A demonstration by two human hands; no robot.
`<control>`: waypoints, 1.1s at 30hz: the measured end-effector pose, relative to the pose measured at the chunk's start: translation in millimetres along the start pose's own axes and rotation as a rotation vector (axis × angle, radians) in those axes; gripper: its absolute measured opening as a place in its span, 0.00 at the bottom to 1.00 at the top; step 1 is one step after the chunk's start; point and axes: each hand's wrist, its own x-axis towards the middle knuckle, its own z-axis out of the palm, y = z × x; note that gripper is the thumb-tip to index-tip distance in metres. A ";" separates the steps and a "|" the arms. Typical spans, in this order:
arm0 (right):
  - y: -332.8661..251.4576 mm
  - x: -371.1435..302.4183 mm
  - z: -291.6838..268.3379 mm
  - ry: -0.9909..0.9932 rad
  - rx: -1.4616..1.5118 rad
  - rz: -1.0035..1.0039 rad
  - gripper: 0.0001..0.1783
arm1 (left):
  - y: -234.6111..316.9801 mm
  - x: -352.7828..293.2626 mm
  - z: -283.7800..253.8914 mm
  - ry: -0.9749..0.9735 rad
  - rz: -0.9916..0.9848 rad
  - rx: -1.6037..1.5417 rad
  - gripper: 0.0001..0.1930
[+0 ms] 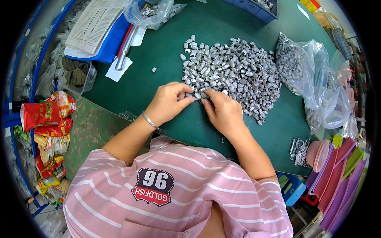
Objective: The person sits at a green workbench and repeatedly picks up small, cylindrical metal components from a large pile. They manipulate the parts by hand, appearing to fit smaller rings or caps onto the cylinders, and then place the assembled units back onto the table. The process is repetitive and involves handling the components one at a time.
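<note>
A wide heap of small grey barrel-shaped metal pieces [238,75] lies on the green tabletop, many with a hole through the end. My left hand [168,102], with a silver bangle on its wrist, reaches the heap's near-left edge. Its thumb and curled fingers close around a small grey metal piece, partly hidden by the fingertips. Just to the right, my right hand [225,111] pinches with thumb and forefinger at another small piece along the same edge. The two hands are apart by a narrow gap, where a few pieces show.
Right of the heap slump clear plastic bags [291,65] of similar pieces. Metal clips [300,151] lie near a pink bowl [317,155]. At back left are a blue tray [113,49] with papers and a metal-barrelled tool [124,49]. A blue bin [254,10] stands at the far edge.
</note>
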 end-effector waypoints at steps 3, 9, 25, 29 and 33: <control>1.1 -0.1 4.6 0.006 -0.001 -0.016 0.06 | 5.4 -2.7 9.6 0.020 0.048 0.096 0.09; 7.3 -10.0 -3.0 -0.052 -0.044 0.011 0.04 | 7.6 -7.0 19.5 -0.009 0.130 0.063 0.08; 8.3 -17.7 -12.5 0.061 0.405 0.082 0.07 | 14.1 -7.4 18.1 -0.089 0.130 -0.279 0.05; 12.5 -20.1 -15.5 0.087 0.540 0.045 0.08 | 18.8 -10.2 16.6 -0.056 0.223 -0.420 0.05; 17.1 -21.0 -12.6 0.109 0.684 -0.015 0.08 | 17.9 -12.1 21.6 -0.035 0.290 -0.505 0.07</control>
